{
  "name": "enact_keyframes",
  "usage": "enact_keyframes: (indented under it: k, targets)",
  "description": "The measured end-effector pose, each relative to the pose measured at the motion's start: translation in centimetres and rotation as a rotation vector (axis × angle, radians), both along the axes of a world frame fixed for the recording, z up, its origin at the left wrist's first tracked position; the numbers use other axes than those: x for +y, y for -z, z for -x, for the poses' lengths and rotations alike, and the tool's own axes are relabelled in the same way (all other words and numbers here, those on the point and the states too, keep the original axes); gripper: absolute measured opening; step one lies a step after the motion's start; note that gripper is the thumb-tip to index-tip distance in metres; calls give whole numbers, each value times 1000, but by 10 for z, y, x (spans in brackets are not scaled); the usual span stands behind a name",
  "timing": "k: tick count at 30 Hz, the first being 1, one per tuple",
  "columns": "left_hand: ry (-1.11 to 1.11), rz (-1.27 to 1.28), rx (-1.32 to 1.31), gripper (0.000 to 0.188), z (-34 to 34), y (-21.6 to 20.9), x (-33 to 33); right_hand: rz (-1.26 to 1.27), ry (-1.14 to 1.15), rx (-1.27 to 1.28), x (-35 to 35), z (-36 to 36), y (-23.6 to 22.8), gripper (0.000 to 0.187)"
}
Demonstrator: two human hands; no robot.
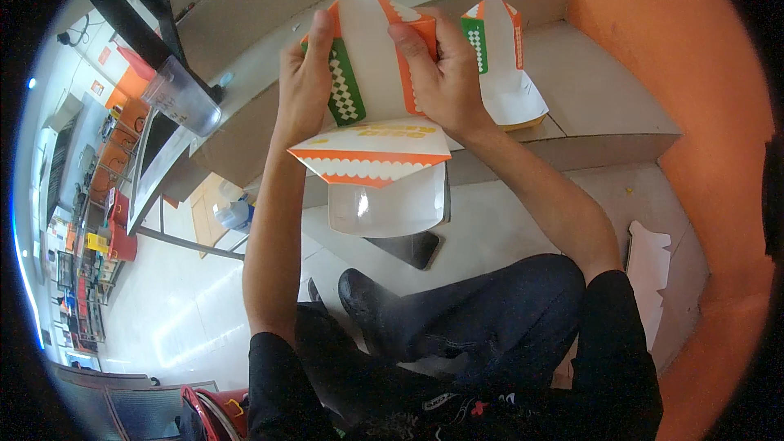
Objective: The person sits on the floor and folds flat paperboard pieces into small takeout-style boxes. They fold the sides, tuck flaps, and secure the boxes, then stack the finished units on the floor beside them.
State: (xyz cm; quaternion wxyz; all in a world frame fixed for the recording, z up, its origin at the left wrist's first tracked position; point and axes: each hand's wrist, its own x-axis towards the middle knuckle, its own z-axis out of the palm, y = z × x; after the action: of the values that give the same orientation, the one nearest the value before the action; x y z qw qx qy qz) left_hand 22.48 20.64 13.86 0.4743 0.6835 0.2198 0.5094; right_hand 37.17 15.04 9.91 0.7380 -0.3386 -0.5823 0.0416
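Both hands are up on the same piece now: the left hand (304, 82) clasps the green-checked side of a flat paper box (371, 98), the right hand (437, 73) pinches the orange side, thumbs pressing the panels inward. It's held in the air over the lap, just in front of the step (604, 106). My read is that it's only partly folded, since the sides are bending up but the bottom flap hangs loose and open, and nothing is inside it. Just beyond the right hand, a second box (500, 65) stands upright on the step, already shaped, its contents hidden from here. Off to the right lies a stack of white flat sheets (649, 265) on the lower ledge, apparently unfolded.
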Motion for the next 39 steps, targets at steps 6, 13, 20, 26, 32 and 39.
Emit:
enact_keyframes:
  k: [6,13,20,26,32,39]
  targets:
    - [-246,-247,-92,40,-2,3,-8,-31,-20,-12,-8,10,-7,26]
    - [-391,-336,-32,33,2,8,-5,68,-12,-85,-6,3,0,34]
    - [-327,-799,-42,17,2,14,-7,225,212,120,5,1,-13,61]
    - [-280,-665,43,23,-6,15,8,-59,591,-22,41,-6,-5,41]
    - [-66,-323,-31,30,-9,6,19,-104,438,-20,69,-21,-8,38]
    - [-459,-606,-13,20,-22,18,32,-105,349,-84,87,-16,-2,45]
